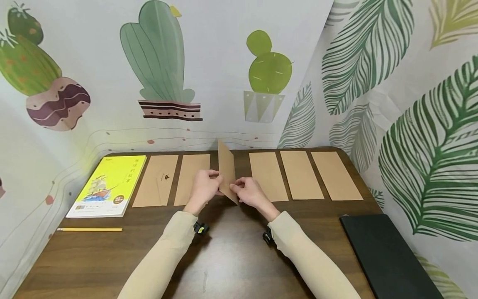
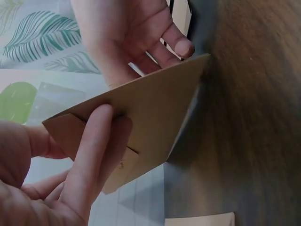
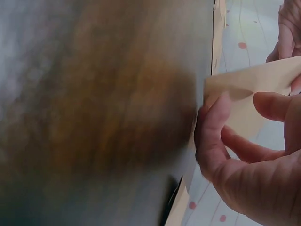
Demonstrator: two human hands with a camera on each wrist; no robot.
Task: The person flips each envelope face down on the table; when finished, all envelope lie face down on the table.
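Observation:
A brown paper envelope [image 1: 226, 168] stands on edge between my two hands, in the middle of a row of similar envelopes. My left hand [image 1: 204, 186] grips it from the left. In the left wrist view, fingers [image 2: 96, 132] of that hand lie across the envelope's flap side [image 2: 157, 108], where a small print shows. At its lower right edge my right hand [image 1: 251, 192] pinches the paper. The right wrist view has the right hand's curled fingers [image 3: 214, 127] at a corner of the envelope [image 3: 247, 117].
Left of my hands lie two brown envelopes, one with a crown print [image 1: 149, 178], the other plain [image 1: 190, 166]. Three more [image 1: 269, 176] lie on the right. A yellow book [image 1: 108, 187] and pencil [image 1: 89, 229] are far left, a black flat pad [image 1: 388, 257] right, on the wooden table [image 1: 231, 257].

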